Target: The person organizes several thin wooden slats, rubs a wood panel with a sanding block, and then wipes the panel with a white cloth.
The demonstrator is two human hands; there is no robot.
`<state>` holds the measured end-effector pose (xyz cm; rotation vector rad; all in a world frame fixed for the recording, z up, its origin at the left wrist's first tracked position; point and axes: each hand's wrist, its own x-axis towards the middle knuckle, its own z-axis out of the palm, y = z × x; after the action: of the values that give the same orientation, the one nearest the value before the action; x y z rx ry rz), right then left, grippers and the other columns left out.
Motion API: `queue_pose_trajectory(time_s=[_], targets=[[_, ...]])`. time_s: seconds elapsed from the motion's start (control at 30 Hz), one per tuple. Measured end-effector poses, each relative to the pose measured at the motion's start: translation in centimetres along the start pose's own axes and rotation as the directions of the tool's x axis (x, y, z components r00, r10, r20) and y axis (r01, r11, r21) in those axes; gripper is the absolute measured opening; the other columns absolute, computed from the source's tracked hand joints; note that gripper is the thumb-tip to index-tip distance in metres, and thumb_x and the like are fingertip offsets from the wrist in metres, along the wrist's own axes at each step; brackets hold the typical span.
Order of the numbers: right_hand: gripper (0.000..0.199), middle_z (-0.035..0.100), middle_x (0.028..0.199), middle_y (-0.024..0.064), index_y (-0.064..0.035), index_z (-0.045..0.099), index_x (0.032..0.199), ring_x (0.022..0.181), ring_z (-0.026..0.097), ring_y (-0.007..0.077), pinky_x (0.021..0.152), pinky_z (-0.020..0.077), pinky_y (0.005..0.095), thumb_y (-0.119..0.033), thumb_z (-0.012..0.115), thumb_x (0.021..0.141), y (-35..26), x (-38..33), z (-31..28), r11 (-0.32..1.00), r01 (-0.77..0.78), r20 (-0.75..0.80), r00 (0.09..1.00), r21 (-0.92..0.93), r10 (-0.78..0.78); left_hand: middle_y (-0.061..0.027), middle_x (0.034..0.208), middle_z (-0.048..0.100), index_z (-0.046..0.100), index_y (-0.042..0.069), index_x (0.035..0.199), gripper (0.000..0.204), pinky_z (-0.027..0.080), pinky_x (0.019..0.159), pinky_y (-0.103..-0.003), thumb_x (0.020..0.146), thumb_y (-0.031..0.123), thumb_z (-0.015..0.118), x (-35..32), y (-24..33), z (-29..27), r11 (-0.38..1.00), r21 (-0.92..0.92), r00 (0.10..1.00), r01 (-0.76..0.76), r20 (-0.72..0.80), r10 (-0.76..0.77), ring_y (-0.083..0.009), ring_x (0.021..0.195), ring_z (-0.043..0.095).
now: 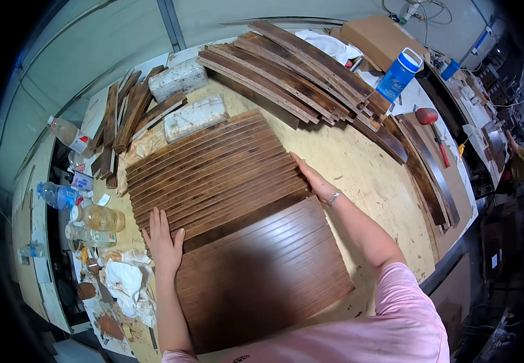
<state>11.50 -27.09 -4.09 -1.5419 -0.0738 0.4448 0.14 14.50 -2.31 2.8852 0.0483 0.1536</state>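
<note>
Hands, two, both ours, both laid flat with fingers straight and gripping nothing. Our left hand presses palm-down against the near-left edge of the row of narrow dark-brown scorched wooden slats; our right hand, a thin bracelet at its wrist, presses the opposite edge of the same row. Between the two hands we count roughly sixteen slats, lying side by side and touching, on the pale plywood worktable.

Just below both hands: one smooth reddish-brown panel of joined wooden boards, touching the row of slats.

Beyond the right hand: one loose pile of long dark curved wooden staves, about ten; past it one blue plastic jug with a white handle, and one red-headed mallet well off to the right.

Beyond the left hand: two whitish stained rectangular blocks, one above the other, and one small heap of short dark wood offcuts.

Left of the left hand: about five clear plastic bottles, and just beside the wrist one bunch of crumpled white rags.
</note>
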Motion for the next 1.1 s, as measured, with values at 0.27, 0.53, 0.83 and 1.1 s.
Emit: queue_pose_trajectory(time_s=[0.27, 0.53, 0.83, 1.1], targets=[[0.074, 0.011, 0.164, 0.0177, 0.0024, 0.01, 0.156, 0.152, 0.01, 0.0248, 0.123, 0.0085, 0.0323, -0.048, 0.031, 0.105, 0.1, 1.3, 1.6, 0.987, 0.085, 0.025, 0.996, -0.137, -0.082, -0.0152, 0.162, 0.022, 0.022, 0.003, 0.154, 0.079, 0.014, 0.119, -0.058, 0.092, 0.035, 0.06, -0.9, 1.1, -0.7, 0.993, 0.116, 0.997, -0.029, 0.07, 0.021, -0.0322, 0.149, 0.02], [0.085, 0.014, 0.163, 0.0202, 0.0019, 0.016, 0.155, 0.152, 0.013, 0.0317, 0.122, 0.0105, 0.0463, -0.048, 0.052, 0.096, -3.1, -4.2, 3.7, 0.526, 0.085, -0.079, 0.957, -0.846, -0.28, -0.0184, 0.162, 0.02, 0.021, 0.001, 0.154, 0.083, 0.009, 0.119, -0.059, 0.089, 0.032, 0.063, -3.9, 1.8, -3.2, 0.996, -0.009, 0.992, -0.09, 0.093, 0.091, -0.035, 0.15, 0.017], [0.09, 0.021, 0.161, 0.0168, 0.0002, 0.026, 0.152, 0.15, 0.02, 0.0292, 0.12, 0.0181, 0.0501, -0.055, 0.059, 0.09, -1.7, -8.4, 7.2, 0.112, 0.218, 0.18, 0.942, -0.969, -0.282, -0.0174, 0.161, 0.022, 0.022, 0.001, 0.154, 0.093, 0.013, 0.118, -0.059, 0.082, 0.035, 0.071, -10.8, 2.3, -3.0, 0.992, 0.104, 0.993, -0.065, 0.104, 0.054, -0.0331, 0.149, 0.02], [0.082, 0.021, 0.161, 0.0198, 0.0007, 0.031, 0.151, 0.148, 0.022, 0.0336, 0.119, 0.0205, 0.0481, -0.045, 0.062, 0.09, -0.9, -6.3, 5.4, 0.323, 0.196, 0.061, 0.921, -0.926, -0.385, -0.0182, 0.16, 0.026, 0.025, 0.0, 0.153, 0.082, 0.014, 0.12, -0.051, 0.092, 0.039, 0.062, -9.4, -0.5, -1.4, 1.0, -0.006, 0.999, 0.014, -0.032, -0.014, -0.0332, 0.149, 0.021]])
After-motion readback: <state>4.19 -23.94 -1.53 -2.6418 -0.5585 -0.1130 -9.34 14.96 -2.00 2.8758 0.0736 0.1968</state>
